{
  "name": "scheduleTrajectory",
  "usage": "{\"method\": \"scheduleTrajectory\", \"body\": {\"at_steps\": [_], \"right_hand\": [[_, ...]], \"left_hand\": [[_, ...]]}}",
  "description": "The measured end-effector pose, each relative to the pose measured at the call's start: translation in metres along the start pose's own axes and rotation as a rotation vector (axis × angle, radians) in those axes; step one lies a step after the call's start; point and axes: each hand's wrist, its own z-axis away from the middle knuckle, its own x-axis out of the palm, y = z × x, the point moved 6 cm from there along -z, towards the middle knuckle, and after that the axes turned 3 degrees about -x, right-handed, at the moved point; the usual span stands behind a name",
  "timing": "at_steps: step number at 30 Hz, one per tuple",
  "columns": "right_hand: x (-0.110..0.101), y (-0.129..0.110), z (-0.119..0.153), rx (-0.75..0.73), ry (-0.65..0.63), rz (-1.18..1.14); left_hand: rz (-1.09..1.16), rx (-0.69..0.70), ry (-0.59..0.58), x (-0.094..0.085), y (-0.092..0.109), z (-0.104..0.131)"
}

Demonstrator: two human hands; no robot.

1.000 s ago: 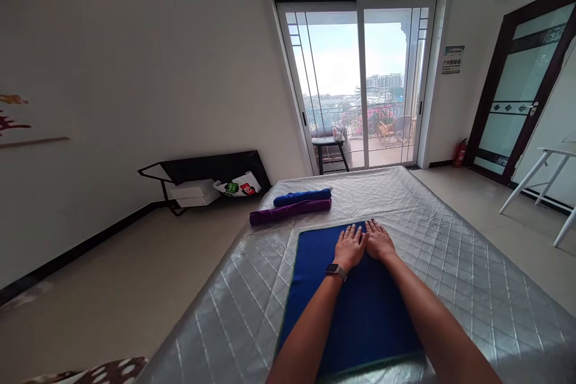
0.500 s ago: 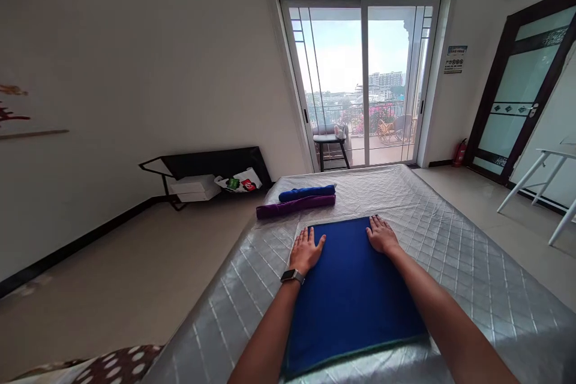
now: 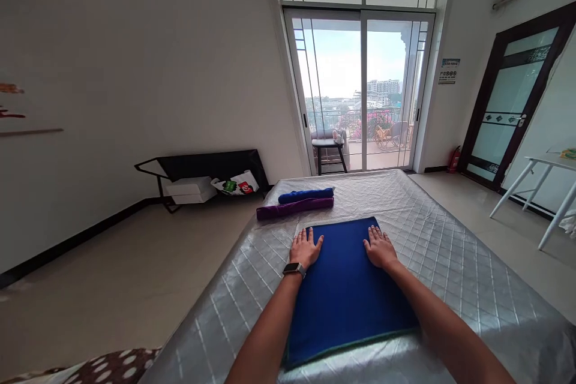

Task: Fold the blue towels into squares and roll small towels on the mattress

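Observation:
A blue cloth [image 3: 346, 294] with a dark green edge lies flat on the silver quilted mattress [image 3: 454, 276]. My left hand [image 3: 306, 249] rests palm down on the cloth's far left corner area, fingers stretched out, a watch on the wrist. Over on the far right side of the cloth, my right hand [image 3: 380, 247] lies flat too, its fingers extended and the thumb apart. Beyond the hands, a rolled purple cloth [image 3: 294, 208] and a rolled blue cloth [image 3: 306, 195] lie side by side on the mattress.
A black rack [image 3: 207, 165] with white boxes [image 3: 191, 190] and a printed bag [image 3: 236, 183] stands by the left wall. Past the mattress are sliding glass doors [image 3: 364, 90]. A white table [image 3: 549, 162] stands at right; brown polka-dot fabric [image 3: 119, 366] shows at lower left.
My right hand has slid slightly toward me and left along the cloth, leaving its far right corner uncovered. My left hand stays nearly in place. The view has tilted up a little.

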Motion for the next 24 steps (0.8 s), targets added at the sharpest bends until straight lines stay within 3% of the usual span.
{"method": "scheduleTrajectory", "body": {"at_steps": [3,9,11,14,21,24], "right_hand": [[0.002,0.000,-0.002,-0.003,0.003,-0.014],[0.010,0.004,-0.008,-0.032,0.030,-0.008],[0.011,0.005,-0.008,-0.041,0.026,-0.006],[0.008,0.004,-0.007,-0.020,0.020,-0.010],[-0.001,0.000,-0.001,0.014,-0.005,-0.014],[-0.002,0.000,-0.002,0.016,-0.016,-0.001]], "left_hand": [[-0.002,0.046,-0.001,0.002,0.032,0.004],[0.016,0.343,-0.003,0.016,0.145,0.043],[0.028,0.376,-0.015,0.017,0.159,0.053],[0.033,0.298,-0.041,0.014,0.139,0.057],[-0.044,0.081,-0.067,0.004,0.026,0.062],[-0.038,0.034,-0.049,0.003,0.001,0.067]]}}
